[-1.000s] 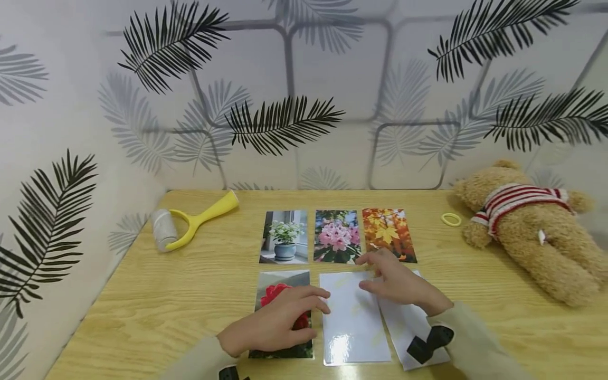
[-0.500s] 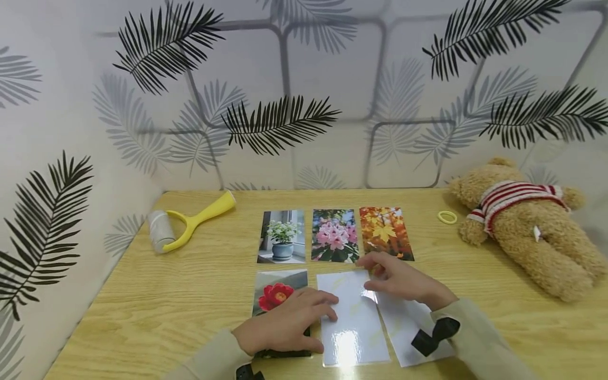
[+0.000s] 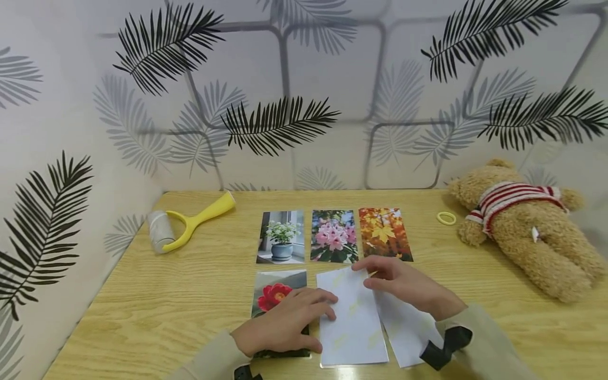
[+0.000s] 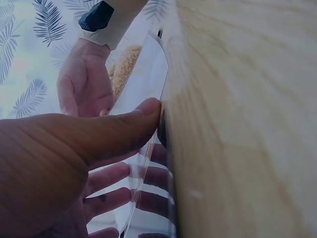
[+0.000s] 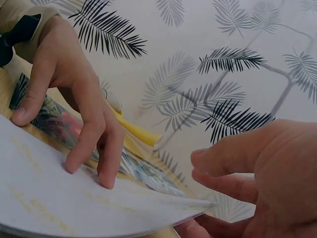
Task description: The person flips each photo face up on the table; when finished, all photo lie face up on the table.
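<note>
My right hand [image 3: 410, 285] holds the raised top-right corner of a white-backed photo card [image 3: 349, 327], its curled fingers under the corner in the right wrist view. The thumb stands above the card, apart from its surface. Two fingertips of my left hand [image 3: 282, 324] touch the same card near its left edge, with the fingers loosely spread. Beneath that hand lies a red-flower photo [image 3: 273, 295], partly covered by it. Another white-backed card [image 3: 408, 327] lies slightly turned to the right, partly hidden by my right hand and wrist.
Behind lies a row of photos: a potted plant [image 3: 281, 237], pink blossoms [image 3: 334, 237] and autumn leaves [image 3: 386, 235]. A yellow-handled lint roller [image 3: 195, 221] is at the back left. At right are a yellow ring [image 3: 446, 218] and a teddy bear [image 3: 532, 232].
My left hand has shifted right, its fingertips over the middle white card's edge. My right fingers have gone to that card's top-right corner, which has risen, and the glare on the card has gone.
</note>
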The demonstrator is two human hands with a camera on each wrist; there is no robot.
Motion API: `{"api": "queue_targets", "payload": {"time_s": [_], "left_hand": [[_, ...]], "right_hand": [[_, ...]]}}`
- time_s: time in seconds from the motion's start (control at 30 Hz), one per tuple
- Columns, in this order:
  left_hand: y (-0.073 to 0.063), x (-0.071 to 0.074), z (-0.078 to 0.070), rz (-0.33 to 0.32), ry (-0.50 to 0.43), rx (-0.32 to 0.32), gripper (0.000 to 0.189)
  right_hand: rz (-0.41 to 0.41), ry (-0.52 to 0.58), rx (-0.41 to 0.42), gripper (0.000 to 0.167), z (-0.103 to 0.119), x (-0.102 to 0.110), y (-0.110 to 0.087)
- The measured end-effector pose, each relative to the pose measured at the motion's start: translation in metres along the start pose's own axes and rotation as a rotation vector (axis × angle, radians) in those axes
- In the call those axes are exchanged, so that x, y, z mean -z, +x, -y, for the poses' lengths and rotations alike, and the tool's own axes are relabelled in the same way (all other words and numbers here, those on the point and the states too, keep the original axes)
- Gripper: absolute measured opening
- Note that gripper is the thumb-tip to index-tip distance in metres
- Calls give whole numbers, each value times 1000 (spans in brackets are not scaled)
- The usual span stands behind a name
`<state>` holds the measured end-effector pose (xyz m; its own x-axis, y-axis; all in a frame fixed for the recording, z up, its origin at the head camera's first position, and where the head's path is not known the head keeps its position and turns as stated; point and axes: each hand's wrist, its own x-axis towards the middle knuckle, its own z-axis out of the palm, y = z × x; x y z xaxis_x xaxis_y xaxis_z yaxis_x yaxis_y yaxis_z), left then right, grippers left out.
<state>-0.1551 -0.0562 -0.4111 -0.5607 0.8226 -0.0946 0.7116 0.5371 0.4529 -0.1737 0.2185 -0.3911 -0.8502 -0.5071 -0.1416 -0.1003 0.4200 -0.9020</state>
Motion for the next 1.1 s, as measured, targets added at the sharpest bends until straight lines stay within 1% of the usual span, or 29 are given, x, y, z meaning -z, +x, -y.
{"api": "queue_targets", "payload": {"time_s": [0.17, 0.23, 0.3, 0.37, 0.4, 0.47, 0.53, 0.57, 0.6, 0.63, 0.67, 0.7, 0.77, 0.83, 0.87, 0.93, 1.0, 1.03, 1.1], "left_hand": [[-1, 0, 2, -10, -16, -17, 46], [-1, 1, 3, -12, -24, -25, 48], [0, 1, 6, -28, -43, -28, 50], [-1, 1, 8, -76, -60, 2, 51], [-1, 0, 9, -114, -71, 24, 53], [-2, 0, 11, -224, -118, 75, 57], [-1, 1, 12, -344, -224, 142, 64], [-1, 1, 13, -402, -301, 167, 67], [0, 2, 12, -446, -392, 187, 70], [0, 2, 12, -475, -487, 204, 73], [1, 2, 11, -484, -590, 224, 75], [1, 3, 9, -478, -699, 243, 76], [1, 3, 7, -444, -884, 280, 75], [2, 2, 4, -400, -1018, 324, 71], [3, 2, 3, -388, -1074, 344, 68], [4, 0, 2, -391, -1139, 375, 63], [4, 0, 2, -405, -1154, 398, 60], [5, 0, 2, -412, -1157, 405, 60], [5, 1, 2, -425, -1145, 411, 59]], "right_hand": [[214, -51, 62, 33, -2, -4, -5], [258, -55, 76, 34, -3, -4, -7], [261, -54, 77, 34, -3, -3, -7], [247, -37, 72, 33, -4, -2, -7], [244, -27, 71, 33, -4, -1, -7], [246, -20, 76, 34, -4, 0, -7], [236, -15, 97, 35, -4, 2, -7], [228, -12, 111, 35, -4, 3, -7], [217, -12, 129, 35, -4, 4, -6], [204, -11, 143, 35, -5, 5, -7], [192, -5, 153, 35, -5, 5, -7], [182, -1, 162, 35, -6, 4, -7], [174, 8, 174, 35, -7, 4, -6], [180, 23, 171, 35, -8, 2, -6], [190, 36, 163, 35, -8, 2, -5], [201, 46, 144, 35, -8, 1, -5], [195, 35, 128, 35, -8, 2, -4], [183, 13, 132, 34, -8, 2, -4], [123, -69, 144, 33, -8, 4, -5]]}}
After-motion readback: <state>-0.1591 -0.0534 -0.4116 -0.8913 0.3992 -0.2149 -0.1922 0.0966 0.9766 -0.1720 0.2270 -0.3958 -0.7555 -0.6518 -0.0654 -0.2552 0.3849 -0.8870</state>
